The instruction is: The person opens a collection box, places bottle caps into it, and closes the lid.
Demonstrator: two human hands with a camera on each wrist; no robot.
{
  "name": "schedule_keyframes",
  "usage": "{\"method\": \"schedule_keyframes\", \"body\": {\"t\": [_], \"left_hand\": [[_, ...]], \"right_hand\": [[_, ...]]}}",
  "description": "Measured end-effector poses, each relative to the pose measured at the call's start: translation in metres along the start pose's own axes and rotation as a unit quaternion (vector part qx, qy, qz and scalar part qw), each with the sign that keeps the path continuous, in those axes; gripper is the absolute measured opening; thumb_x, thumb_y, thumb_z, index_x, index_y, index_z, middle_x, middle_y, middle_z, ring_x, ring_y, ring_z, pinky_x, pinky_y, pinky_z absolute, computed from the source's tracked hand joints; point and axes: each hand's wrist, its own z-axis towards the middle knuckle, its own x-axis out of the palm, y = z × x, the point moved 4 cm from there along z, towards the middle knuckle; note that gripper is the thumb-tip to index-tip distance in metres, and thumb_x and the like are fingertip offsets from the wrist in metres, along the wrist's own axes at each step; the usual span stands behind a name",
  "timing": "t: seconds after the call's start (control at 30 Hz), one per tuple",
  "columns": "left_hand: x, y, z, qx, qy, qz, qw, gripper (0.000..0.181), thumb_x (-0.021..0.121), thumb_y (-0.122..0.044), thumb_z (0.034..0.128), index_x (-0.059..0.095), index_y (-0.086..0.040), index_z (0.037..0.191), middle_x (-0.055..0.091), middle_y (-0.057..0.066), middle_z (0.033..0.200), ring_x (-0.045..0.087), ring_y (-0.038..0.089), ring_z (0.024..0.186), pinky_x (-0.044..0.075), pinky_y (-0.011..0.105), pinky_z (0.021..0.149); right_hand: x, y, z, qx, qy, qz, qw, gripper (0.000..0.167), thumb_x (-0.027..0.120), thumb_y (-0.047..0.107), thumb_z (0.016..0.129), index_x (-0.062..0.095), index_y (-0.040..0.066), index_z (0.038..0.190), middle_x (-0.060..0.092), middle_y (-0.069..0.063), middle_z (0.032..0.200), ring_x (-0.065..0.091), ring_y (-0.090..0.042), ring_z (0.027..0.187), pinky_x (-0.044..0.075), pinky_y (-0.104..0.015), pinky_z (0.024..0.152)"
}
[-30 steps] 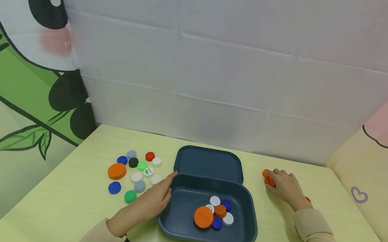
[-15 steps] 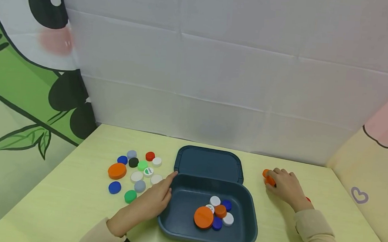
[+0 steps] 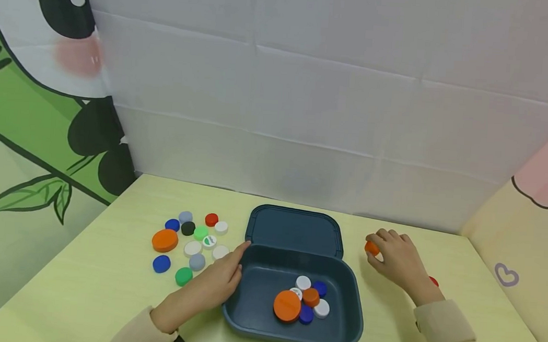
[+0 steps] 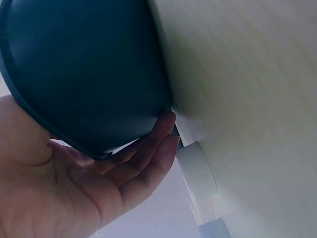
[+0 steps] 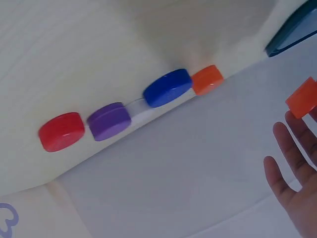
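Observation:
My right hand (image 3: 398,259) pinches an orange bottle cap (image 3: 371,248) just above the table, right of the dark blue box (image 3: 292,341). In the right wrist view, that orange cap (image 5: 302,97) shows at the fingertips. Beside this hand stand a red cap (image 5: 62,132), a purple cap (image 5: 109,121), a clear or white piece, a blue cap (image 5: 168,88) and another orange cap (image 5: 208,79). My left hand (image 3: 215,282) holds the box's left side, fingers against the outer wall; its thumb is mostly hidden in the left wrist view. Several caps, including a large orange cap (image 3: 287,306), lie inside the box.
Behind the box lies its dark blue lid (image 3: 294,230). Several loose caps are spread to the left, among them a large orange cap (image 3: 164,240) and a green cap (image 3: 184,276). A white sheet (image 3: 305,115) closes off the table's back edge.
My right hand has risen slightly and shifted left, carrying an orange cap up from the table. The left hand and the box have stayed in place.

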Motion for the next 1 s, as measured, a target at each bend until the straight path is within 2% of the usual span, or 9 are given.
{"method": "schedule_keyframes", "body": {"t": [0.27, 0.43, 0.6, 0.77, 0.9, 1.0], "left_hand": [[-0.001, 0.002, -0.003, 0.003, 0.001, 0.003, 1.0, 0.05, 0.038, -0.013, 0.0965, 0.023, -0.008, 0.144, 0.038, 0.015, 0.142, 0.042, 0.03, 0.128, 0.038, 0.047, 0.101], [-0.002, 0.002, -0.005, 0.006, 0.002, 0.004, 1.0, 0.05, 0.038, -0.013, 0.0965, 0.023, -0.008, 0.144, 0.039, 0.014, 0.142, 0.042, 0.03, 0.127, 0.038, 0.047, 0.101], [-0.003, 0.003, -0.008, 0.006, 0.004, 0.004, 1.0, 0.05, 0.038, -0.013, 0.0964, 0.023, -0.008, 0.144, 0.038, 0.014, 0.143, 0.042, 0.029, 0.128, 0.037, 0.047, 0.102], [-0.004, 0.004, -0.011, 0.008, 0.003, 0.006, 0.9999, 0.051, 0.038, -0.013, 0.0962, 0.023, -0.008, 0.144, 0.038, 0.013, 0.143, 0.042, 0.029, 0.128, 0.037, 0.047, 0.102], [-0.004, 0.005, -0.012, 0.006, 0.006, 0.007, 0.9999, 0.051, 0.038, -0.013, 0.0963, 0.023, -0.009, 0.144, 0.038, 0.013, 0.143, 0.042, 0.028, 0.128, 0.037, 0.046, 0.102], [-0.004, 0.005, -0.013, 0.004, 0.008, 0.005, 0.9999, 0.051, 0.038, -0.014, 0.0963, 0.022, -0.009, 0.145, 0.038, 0.013, 0.143, 0.042, 0.029, 0.128, 0.038, 0.047, 0.101]], "right_hand": [[-0.031, 0.047, 0.006, -0.063, -0.056, -0.006, 0.9964, 0.029, 0.071, 0.025, 0.07, 0.065, 0.011, 0.095, 0.061, -0.003, 0.088, 0.055, -0.021, 0.079, 0.046, -0.039, 0.07], [-0.044, 0.078, 0.002, -0.099, -0.065, 0.003, 0.9929, 0.03, 0.072, 0.026, 0.069, 0.064, 0.014, 0.095, 0.06, -0.002, 0.087, 0.055, -0.019, 0.079, 0.047, -0.037, 0.071], [-0.049, 0.106, -0.007, -0.117, -0.034, 0.016, 0.9924, 0.034, 0.075, 0.029, 0.068, 0.064, 0.017, 0.097, 0.061, 0.0, 0.089, 0.055, -0.017, 0.08, 0.047, -0.033, 0.069], [-0.049, 0.131, -0.019, -0.13, 0.008, 0.05, 0.9903, 0.03, 0.075, 0.033, 0.07, 0.065, 0.02, 0.095, 0.062, 0.005, 0.09, 0.054, -0.012, 0.082, 0.046, -0.029, 0.07], [-0.047, 0.145, -0.027, -0.15, 0.05, 0.08, 0.9841, 0.028, 0.074, 0.035, 0.071, 0.066, 0.021, 0.094, 0.061, 0.008, 0.088, 0.051, -0.009, 0.081, 0.044, -0.026, 0.07], [-0.045, 0.151, -0.029, -0.165, 0.096, 0.101, 0.9765, 0.027, 0.073, 0.034, 0.073, 0.066, 0.021, 0.095, 0.062, 0.008, 0.089, 0.05, -0.009, 0.08, 0.043, -0.023, 0.068]]}}
